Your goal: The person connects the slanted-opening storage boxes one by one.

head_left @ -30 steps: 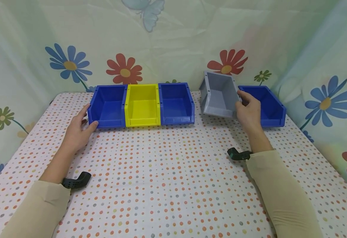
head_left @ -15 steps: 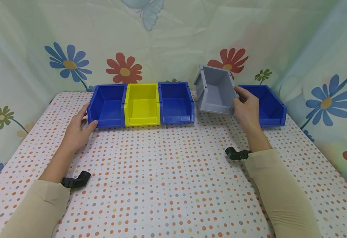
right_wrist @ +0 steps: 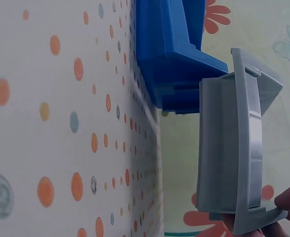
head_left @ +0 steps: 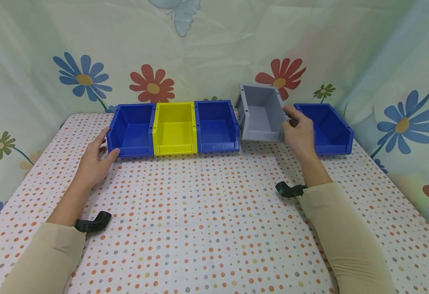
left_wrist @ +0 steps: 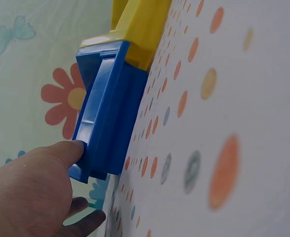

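Observation:
My right hand [head_left: 300, 131] grips the right side wall of a grey plastic storage bin [head_left: 261, 118], thumb on one face and fingers on the other. The bin is raised off the table and slightly tilted, just right of a blue bin [head_left: 218, 128]. In the right wrist view, the grey bin [right_wrist: 221, 148] stands higher than the blue bin [right_wrist: 169, 54]. My left hand [head_left: 94, 163] rests against the leftmost blue bin [head_left: 133, 130], its thumb at the front corner and fingers along the left side. The left wrist view shows the thumb touching the front lip; the index finger is hidden.
A yellow bin [head_left: 174, 130] sits between the two blue bins, side by side in a row. Another blue bin [head_left: 326, 130] stands apart at the right, partly behind my right hand. A dotted cloth covers the table [head_left: 199, 216]; a flowered curtain [head_left: 214, 53] hangs behind.
My right hand has carried the grey bin leftward, raising it and then lowering it a little, nearer to the blue bin. My left hand stays at the leftmost bin.

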Motion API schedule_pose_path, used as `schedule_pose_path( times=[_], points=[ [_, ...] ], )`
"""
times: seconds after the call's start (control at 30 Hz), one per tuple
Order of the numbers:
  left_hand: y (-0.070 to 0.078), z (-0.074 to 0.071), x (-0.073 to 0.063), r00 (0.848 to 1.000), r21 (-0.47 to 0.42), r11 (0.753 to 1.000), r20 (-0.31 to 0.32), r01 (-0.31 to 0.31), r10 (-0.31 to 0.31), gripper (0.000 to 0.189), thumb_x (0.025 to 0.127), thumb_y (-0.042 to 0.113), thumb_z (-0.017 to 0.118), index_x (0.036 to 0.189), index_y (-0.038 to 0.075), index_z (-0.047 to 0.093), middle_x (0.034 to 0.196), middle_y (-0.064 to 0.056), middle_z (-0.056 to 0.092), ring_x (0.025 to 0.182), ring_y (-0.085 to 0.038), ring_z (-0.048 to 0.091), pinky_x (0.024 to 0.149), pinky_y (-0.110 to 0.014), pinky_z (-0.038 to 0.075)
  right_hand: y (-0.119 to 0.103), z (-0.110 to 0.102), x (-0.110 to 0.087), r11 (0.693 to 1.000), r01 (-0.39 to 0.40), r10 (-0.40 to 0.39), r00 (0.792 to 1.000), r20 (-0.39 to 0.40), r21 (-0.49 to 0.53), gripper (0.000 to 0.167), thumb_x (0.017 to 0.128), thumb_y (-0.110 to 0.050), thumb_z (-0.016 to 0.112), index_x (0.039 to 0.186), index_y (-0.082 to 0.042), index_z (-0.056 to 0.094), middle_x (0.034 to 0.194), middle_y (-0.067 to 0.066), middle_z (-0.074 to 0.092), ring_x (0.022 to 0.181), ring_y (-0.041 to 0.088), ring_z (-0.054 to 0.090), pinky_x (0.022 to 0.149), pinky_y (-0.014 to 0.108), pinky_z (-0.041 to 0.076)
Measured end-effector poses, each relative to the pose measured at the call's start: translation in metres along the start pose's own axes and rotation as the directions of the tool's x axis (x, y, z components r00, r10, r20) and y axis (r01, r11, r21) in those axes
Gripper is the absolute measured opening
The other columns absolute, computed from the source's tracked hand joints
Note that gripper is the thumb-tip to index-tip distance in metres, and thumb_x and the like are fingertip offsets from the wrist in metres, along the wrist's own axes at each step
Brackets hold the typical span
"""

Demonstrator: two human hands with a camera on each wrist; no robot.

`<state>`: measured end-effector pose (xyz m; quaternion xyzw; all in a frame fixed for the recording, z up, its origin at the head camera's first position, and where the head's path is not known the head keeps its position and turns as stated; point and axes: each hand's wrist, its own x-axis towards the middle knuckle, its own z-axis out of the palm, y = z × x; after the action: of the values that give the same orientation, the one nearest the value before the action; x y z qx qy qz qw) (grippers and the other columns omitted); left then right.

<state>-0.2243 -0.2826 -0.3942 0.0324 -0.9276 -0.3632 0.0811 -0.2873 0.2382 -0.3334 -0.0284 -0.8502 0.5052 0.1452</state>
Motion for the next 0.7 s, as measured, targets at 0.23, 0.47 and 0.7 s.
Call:
schedule_pose_path(
  times=[0.23,0.47,0.7],
  points=[
    [0.0015,-0.0003,-0.0004,1.000,0.000,1.000,0.004,0.006,-0.006,0.073,0.109,0.037,0.048,0.168,0.031,0.006,0.168,-0.030,0.020,0.147,-0.055,0.034,0.119,-0.074,0.029,-0.0013,0.0014,0.0000,1.000,0.012,-0.013,1.000,0.018,0.013,0.057,0.102,-0.005,0.042,0.158,-0.013,0.044,0.159,0.012,0.047,0.139,0.025,0.052,0.109,0.040,0.051],
    [0.0005,-0.0004,-0.0002,1.000,0.004,1.000,0.006,0.026,-0.026,0.073,0.109,0.039,0.047,0.168,0.034,0.005,0.169,-0.028,0.019,0.148,-0.055,0.034,0.118,-0.075,0.029,-0.0005,0.0016,0.0028,1.000,0.019,-0.019,0.999,0.035,0.002,0.055,0.105,-0.009,0.042,0.159,-0.017,0.043,0.161,0.009,0.045,0.140,0.025,0.051,0.114,0.043,0.049],
    [0.0010,-0.0004,0.0001,0.999,0.012,0.999,0.007,0.031,-0.031,0.073,0.109,0.040,0.048,0.168,0.034,0.005,0.169,-0.028,0.020,0.148,-0.055,0.034,0.118,-0.075,0.029,0.0017,0.0009,0.0057,1.000,0.031,-0.031,0.998,0.058,0.005,0.052,0.108,-0.014,0.042,0.159,-0.020,0.043,0.163,0.008,0.042,0.146,0.028,0.047,0.119,0.048,0.044]
  ],
)
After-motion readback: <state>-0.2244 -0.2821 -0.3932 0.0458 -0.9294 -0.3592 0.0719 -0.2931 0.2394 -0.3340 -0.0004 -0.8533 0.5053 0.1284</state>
